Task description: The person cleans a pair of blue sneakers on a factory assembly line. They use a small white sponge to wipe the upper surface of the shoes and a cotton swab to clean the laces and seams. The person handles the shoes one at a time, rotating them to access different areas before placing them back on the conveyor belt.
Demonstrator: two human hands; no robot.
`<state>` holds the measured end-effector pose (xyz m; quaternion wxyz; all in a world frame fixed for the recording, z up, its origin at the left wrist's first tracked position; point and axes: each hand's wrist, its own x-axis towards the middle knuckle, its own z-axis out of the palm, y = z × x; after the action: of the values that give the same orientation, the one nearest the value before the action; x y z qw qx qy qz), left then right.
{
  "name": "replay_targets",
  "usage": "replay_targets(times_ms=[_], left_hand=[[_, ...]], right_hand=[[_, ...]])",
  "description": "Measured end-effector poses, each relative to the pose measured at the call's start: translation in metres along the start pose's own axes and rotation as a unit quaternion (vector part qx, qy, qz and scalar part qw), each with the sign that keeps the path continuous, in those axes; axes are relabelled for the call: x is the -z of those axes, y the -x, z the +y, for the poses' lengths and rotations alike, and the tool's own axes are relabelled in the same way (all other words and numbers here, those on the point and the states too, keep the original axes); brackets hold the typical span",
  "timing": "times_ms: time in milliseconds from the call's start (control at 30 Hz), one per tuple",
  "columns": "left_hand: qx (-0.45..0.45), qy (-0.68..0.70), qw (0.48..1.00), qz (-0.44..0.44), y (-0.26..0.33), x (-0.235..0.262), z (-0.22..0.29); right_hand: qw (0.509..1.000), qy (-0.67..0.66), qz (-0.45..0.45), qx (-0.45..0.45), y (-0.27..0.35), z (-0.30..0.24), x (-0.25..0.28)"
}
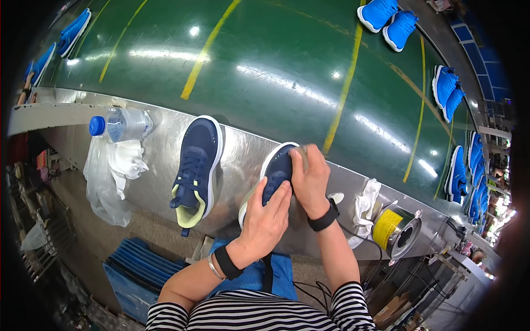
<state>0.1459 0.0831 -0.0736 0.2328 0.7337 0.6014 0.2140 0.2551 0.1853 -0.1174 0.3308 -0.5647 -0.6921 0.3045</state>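
A navy sneaker (276,165) with a white sole sits on the metal ledge in front of me, its toe pointing away. My left hand (265,218) lies over its laces and opening, thumb and fingers gripping the upper and hiding the heel part. At the toe's right side, my right hand (310,179) has its fingers curled against the upper. Its fingertips are partly blurred, and whatever they may hold is hidden. To the left stands another navy sneaker (200,146) with a pale lime lining, touched by neither hand.
Beyond the metal ledge (160,182) runs a green conveyor belt (265,49) carrying bright blue sneakers (400,27). A plastic bottle (130,124) and white cloth (127,160) lie left; a crumpled white cloth (365,207) and a metal canister (395,230) lie right. Blue panels (141,270) stand below.
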Motion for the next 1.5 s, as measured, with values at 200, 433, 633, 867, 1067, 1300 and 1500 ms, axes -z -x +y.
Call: replay_targets(times_ms=[200,433,633,867,1067,1300,1500], left_hand=[[0.025,0.009,0.999,0.025,0.003,0.002,-0.001],[0.02,0.022,0.999,0.036,0.004,-0.006,-0.002],[0.031,0.034,0.996,0.074,0.005,-0.007,-0.004],[0.073,0.061,0.99,0.107,0.007,-0.009,-0.001],[0.077,0.05,0.991,0.093,0.011,-0.005,-0.002],[0.071,0.036,0.992,0.101,0.006,-0.006,-0.002],[0.05,0.031,0.992,0.112,0.004,-0.012,-0.006]], right_hand=[[0.99,-0.068,-0.108,-0.065,0.017,-0.012,0.021],[0.971,0.071,-0.223,0.054,-0.024,-0.027,0.005],[0.906,0.184,-0.359,0.13,-0.058,-0.03,0.027],[0.886,0.127,-0.428,0.124,-0.06,-0.048,0.012],[0.875,0.238,-0.401,0.133,-0.083,-0.046,0.034],[0.902,0.174,-0.377,0.119,-0.051,-0.028,0.022],[0.973,0.149,-0.172,-0.027,-0.055,0.007,0.072]])
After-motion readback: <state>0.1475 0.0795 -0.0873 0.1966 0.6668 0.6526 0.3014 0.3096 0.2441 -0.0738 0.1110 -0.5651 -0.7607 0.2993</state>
